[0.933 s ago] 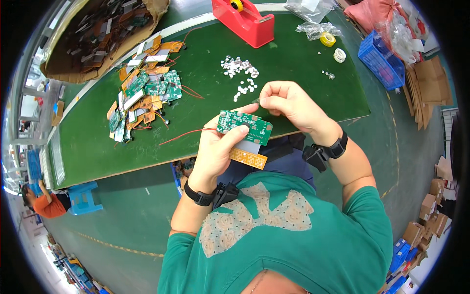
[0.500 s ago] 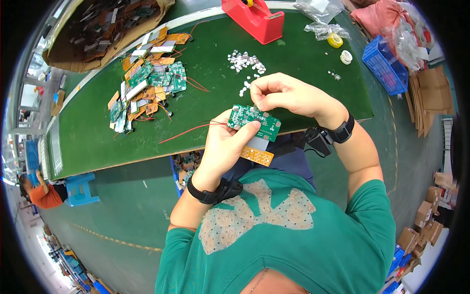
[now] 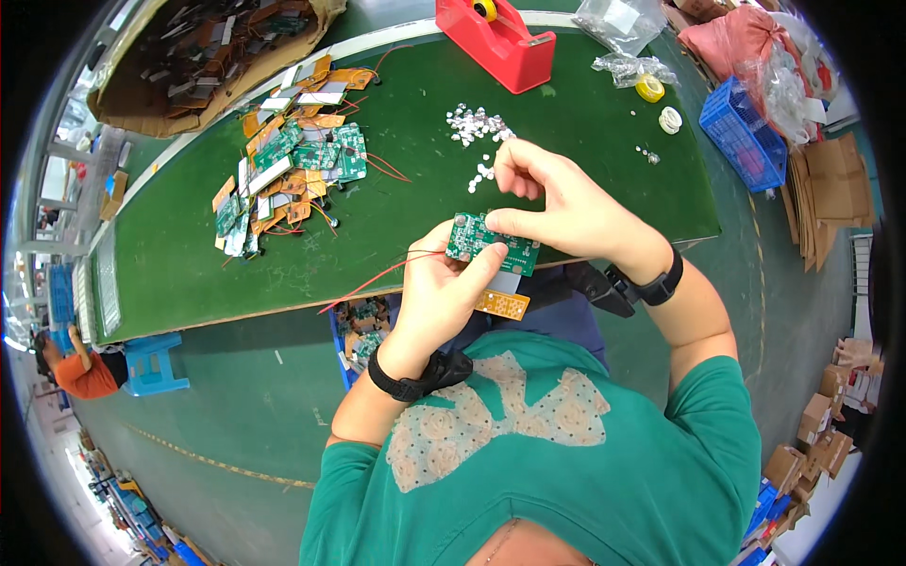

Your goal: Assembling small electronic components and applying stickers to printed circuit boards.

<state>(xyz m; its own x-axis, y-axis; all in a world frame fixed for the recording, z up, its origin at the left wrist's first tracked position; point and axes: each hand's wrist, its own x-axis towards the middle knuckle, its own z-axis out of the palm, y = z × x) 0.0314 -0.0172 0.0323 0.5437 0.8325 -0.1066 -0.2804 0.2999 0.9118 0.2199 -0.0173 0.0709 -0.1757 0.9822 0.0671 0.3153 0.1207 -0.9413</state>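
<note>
A green circuit board [image 3: 514,257] sits above my lap at the table's near edge, pinched in my left hand [image 3: 436,288], whose thumb lies on its face. From the board's lower side extend a grey piece [image 3: 507,282] and an orange flex strip [image 3: 502,304]. A red wire [image 3: 382,274] trails leftward out of my left hand. My right hand [image 3: 557,203] presses its thumb tip on the board's upper part; its other fingers curl above, apart from the thumb, with nothing visible between them. Small white round pieces [image 3: 477,124] lie beyond that hand.
On the green table [image 3: 377,226], a pile of boards and flex strips [image 3: 293,165] is at left. A red tape dispenser [image 3: 500,47], yellow tape roll [image 3: 649,88] and white roll [image 3: 670,120] lie farther back. A cardboard box [image 3: 109,104] and blue basket [image 3: 741,132] flank the table.
My right thumb has come down onto the board, while the right index finger has parted from it. The board has stayed in my left hand, and the view has shifted slightly.
</note>
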